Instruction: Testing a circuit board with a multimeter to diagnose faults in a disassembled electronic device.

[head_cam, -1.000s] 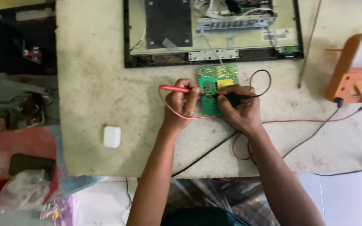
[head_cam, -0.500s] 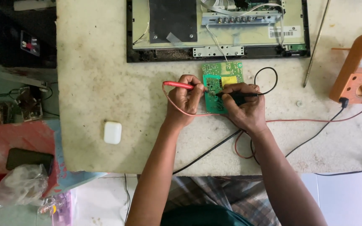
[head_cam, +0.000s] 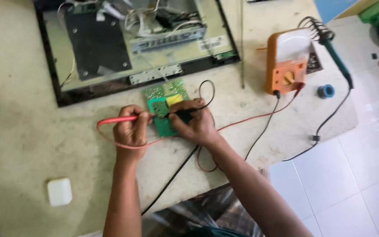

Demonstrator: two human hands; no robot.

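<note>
1. While both hands work at table centre, the left hand grips a red test probe, its tip on the green circuit board.
2. At the board's three o'clock, the right hand pinches a black test probe.
3. At two o'clock from the board sits an orange multimeter; at twelve o'clock, an opened monitor chassis.

Circuit board between meter and probe

At frame centre, the left hand grips a slim red test probe and the right hand a black test probe, both tips on a small green circuit board. An orange multimeter sits upper right on the pale worktable.
</note>
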